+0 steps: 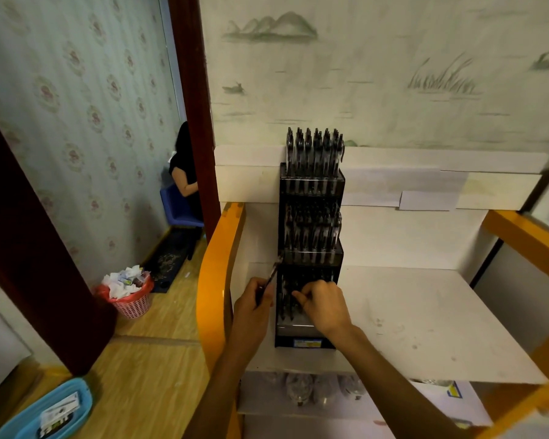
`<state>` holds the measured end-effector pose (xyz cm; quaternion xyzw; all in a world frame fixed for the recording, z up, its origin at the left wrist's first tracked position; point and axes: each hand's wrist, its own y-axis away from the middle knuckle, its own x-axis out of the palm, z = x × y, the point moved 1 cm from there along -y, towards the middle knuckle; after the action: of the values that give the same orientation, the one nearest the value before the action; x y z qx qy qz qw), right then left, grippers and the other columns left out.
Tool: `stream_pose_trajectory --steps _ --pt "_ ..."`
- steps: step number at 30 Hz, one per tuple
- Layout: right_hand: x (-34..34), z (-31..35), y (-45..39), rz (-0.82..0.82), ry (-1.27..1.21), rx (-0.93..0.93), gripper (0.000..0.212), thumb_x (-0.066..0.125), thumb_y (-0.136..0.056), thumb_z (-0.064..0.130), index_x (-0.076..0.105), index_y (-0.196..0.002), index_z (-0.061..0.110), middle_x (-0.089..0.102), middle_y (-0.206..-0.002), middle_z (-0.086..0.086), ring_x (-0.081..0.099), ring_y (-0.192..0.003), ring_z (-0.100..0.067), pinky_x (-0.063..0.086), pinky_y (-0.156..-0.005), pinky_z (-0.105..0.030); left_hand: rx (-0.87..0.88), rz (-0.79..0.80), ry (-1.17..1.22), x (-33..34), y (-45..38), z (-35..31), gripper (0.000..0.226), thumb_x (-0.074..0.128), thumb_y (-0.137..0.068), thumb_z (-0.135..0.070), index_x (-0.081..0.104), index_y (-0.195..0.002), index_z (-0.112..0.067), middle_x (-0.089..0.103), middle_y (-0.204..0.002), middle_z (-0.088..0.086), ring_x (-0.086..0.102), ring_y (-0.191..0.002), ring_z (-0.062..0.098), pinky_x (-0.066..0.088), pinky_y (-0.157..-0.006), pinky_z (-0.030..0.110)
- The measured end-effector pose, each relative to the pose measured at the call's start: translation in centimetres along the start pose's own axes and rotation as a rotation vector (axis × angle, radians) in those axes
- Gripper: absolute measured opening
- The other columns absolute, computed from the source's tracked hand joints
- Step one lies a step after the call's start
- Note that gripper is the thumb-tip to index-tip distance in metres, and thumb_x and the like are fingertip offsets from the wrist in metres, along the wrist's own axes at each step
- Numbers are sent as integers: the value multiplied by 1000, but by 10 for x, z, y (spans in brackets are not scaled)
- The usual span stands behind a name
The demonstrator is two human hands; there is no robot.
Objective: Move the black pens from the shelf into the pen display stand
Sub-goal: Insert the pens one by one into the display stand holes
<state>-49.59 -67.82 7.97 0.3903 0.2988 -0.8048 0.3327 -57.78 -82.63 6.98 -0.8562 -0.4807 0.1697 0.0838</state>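
A tall black pen display stand [309, 251] with three stepped tiers stands on the white shelf [425, 318], against its left side. The top and middle tiers are packed with several black pens [314, 150]. My left hand [253, 307] grips one black pen [271, 275], whose tip points up toward the stand's left edge. My right hand [322, 305] reaches into the lowest tier with curled fingers, pinching a pen that stands there among others.
The shelf has orange side frames [216, 280] left and right and a white back panel. A lower shelf holds glassy items [301, 388]. To the left: a pink waste basket [130, 299], a blue tray [54, 410], and a seated person through the doorway.
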Motion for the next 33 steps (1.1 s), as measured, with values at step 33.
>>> stream_pose_trajectory --steps 33 --pt "-42 3 -2 -308 -199 -120 26 67 -94 29 67 -76 11 64 -63 0 59 -57 -11 47 -57 -22 252 133 -691 -4 -17 -22 24 55 -97 -40 59 -119 -30 61 -114 -7 58 -96 10 53 -85 37"
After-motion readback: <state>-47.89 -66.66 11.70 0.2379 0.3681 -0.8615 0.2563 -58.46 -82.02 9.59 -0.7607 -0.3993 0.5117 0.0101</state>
